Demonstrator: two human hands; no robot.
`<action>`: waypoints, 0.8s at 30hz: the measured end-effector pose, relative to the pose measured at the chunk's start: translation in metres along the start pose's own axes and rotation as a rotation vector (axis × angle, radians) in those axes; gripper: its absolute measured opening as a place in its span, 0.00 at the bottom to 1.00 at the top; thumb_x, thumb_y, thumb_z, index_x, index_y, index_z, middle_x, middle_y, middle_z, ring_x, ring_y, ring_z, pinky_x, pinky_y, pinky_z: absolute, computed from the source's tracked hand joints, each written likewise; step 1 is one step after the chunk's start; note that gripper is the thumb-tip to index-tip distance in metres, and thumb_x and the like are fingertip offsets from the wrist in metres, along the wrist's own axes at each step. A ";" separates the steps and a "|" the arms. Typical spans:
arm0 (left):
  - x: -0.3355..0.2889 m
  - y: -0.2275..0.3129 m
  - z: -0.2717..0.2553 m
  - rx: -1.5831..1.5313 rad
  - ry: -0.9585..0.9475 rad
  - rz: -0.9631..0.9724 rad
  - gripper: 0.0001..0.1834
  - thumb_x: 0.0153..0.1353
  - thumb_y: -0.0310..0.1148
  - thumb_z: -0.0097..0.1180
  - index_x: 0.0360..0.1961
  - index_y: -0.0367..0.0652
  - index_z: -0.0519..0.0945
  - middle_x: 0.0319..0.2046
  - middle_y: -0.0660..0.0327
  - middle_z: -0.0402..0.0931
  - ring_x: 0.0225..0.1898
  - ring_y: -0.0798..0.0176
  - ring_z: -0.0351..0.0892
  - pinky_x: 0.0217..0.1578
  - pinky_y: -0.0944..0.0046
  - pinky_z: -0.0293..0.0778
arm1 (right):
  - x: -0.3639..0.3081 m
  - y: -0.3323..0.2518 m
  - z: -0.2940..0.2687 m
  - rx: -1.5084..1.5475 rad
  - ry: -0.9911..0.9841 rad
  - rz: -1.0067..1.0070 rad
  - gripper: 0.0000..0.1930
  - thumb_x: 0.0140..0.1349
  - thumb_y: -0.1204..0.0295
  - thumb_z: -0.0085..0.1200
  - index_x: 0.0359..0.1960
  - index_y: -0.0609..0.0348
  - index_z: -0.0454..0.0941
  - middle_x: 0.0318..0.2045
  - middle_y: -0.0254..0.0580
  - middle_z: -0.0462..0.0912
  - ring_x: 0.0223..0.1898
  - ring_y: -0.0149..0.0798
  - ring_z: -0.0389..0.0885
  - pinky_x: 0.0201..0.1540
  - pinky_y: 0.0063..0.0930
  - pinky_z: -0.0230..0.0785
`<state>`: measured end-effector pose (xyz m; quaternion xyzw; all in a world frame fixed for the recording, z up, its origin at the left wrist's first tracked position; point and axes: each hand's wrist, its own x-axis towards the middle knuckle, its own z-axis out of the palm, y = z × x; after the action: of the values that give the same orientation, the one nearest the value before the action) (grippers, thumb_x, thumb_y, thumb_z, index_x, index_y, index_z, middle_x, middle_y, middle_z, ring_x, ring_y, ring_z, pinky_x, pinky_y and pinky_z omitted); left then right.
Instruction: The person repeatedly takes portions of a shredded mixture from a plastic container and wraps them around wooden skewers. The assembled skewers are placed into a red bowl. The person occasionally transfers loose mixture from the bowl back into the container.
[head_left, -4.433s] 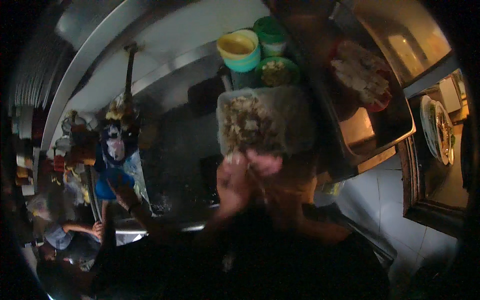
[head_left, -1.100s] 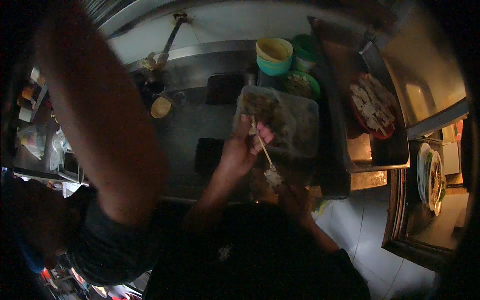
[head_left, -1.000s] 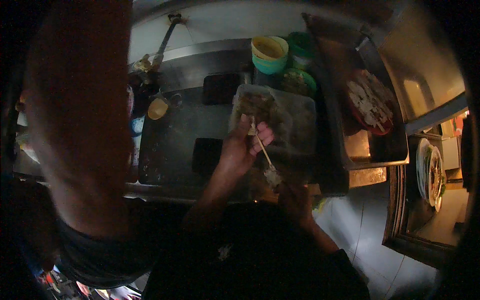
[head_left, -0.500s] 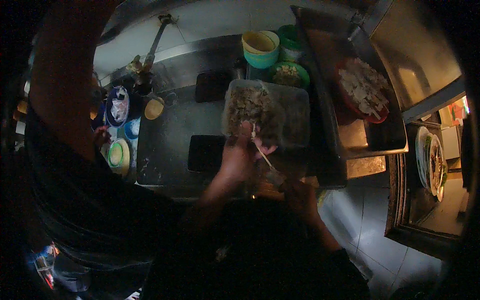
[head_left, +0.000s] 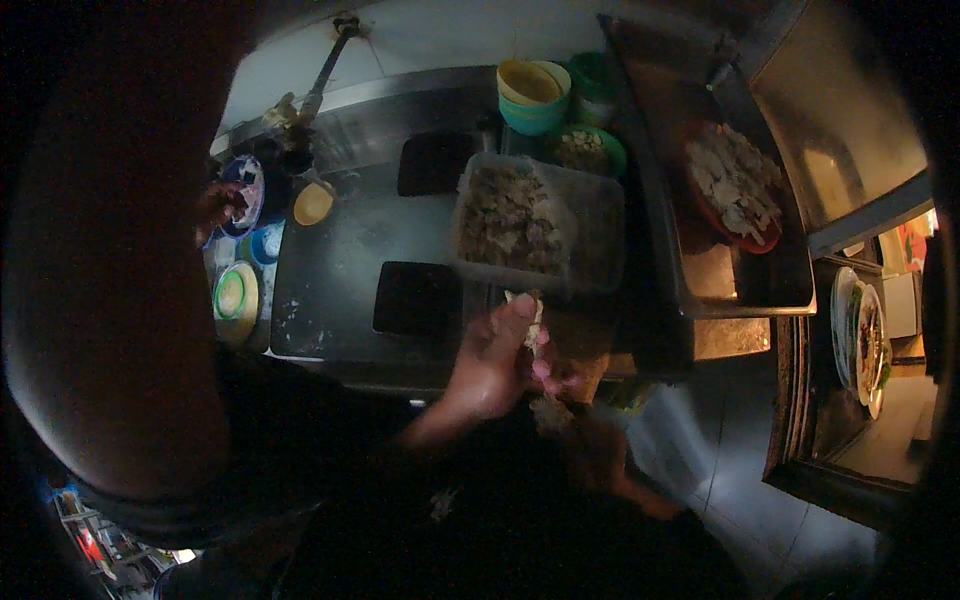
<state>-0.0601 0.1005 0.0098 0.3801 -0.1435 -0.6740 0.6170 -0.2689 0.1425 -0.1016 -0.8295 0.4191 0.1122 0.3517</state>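
My left hand point(head_left: 490, 370) is closed, thumb against fingers, around a skewer point(head_left: 537, 328) with pale pieces of meat along it. Just below and to the right, my right hand point(head_left: 592, 440) is closed at the skewer's lower end; its fingers lie in deep shadow. A greyish clump point(head_left: 550, 412) shows at that hand, too dark to name surely. Beyond my left hand stands a clear plastic tub point(head_left: 592, 225). Small cut meat pieces point(head_left: 508, 218) fill its left part.
At right, a metal basin holds a red dish point(head_left: 766, 240) heaped with pale skewered pieces. Behind the tub are stacked bowls point(head_left: 530, 100) and a green bowl point(head_left: 615, 155). Another person's arm point(head_left: 120, 300) fills the left side, that person's hand point(head_left: 222, 205) at a blue bowl point(head_left: 255, 195).
My left hand has drawn back from the tub toward me, onto the skewer near my right hand. The bare stick between my hands is now covered. The other person's hand has risen to the blue bowl.
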 end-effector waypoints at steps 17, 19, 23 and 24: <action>-0.012 -0.017 0.027 0.182 0.151 0.153 0.16 0.66 0.39 0.42 0.27 0.40 0.75 0.21 0.60 0.76 0.26 0.70 0.74 0.28 0.70 0.70 | -0.002 -0.008 -0.001 -0.625 1.047 -0.443 0.14 0.56 0.70 0.52 0.42 0.66 0.73 0.32 0.53 0.77 0.26 0.43 0.76 0.24 0.33 0.68; -0.011 -0.017 0.032 0.225 0.168 0.193 0.16 0.66 0.38 0.41 0.28 0.38 0.75 0.23 0.60 0.77 0.28 0.70 0.74 0.30 0.69 0.70 | 0.000 -0.014 -0.014 -0.627 1.187 -0.509 0.14 0.56 0.72 0.51 0.43 0.66 0.73 0.35 0.52 0.77 0.28 0.41 0.76 0.25 0.30 0.70; -0.006 -0.018 0.029 0.498 0.042 0.291 0.13 0.66 0.35 0.41 0.35 0.36 0.74 0.27 0.59 0.77 0.32 0.69 0.73 0.34 0.67 0.70 | -0.007 -0.013 -0.035 -1.052 1.092 -0.469 0.09 0.59 0.72 0.48 0.40 0.60 0.74 0.36 0.45 0.78 0.35 0.38 0.77 0.33 0.27 0.70; -0.004 -0.019 0.025 0.557 -0.002 0.296 0.13 0.66 0.34 0.40 0.37 0.36 0.73 0.28 0.59 0.76 0.33 0.68 0.73 0.35 0.66 0.70 | -0.007 -0.010 -0.035 -1.160 1.069 -0.459 0.08 0.60 0.72 0.48 0.39 0.60 0.74 0.36 0.44 0.78 0.36 0.38 0.77 0.35 0.27 0.70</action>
<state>-0.0917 0.1009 0.0154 0.5087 -0.3770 -0.5119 0.5806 -0.2694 0.1268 -0.0678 -0.8859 0.2255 -0.1740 -0.3662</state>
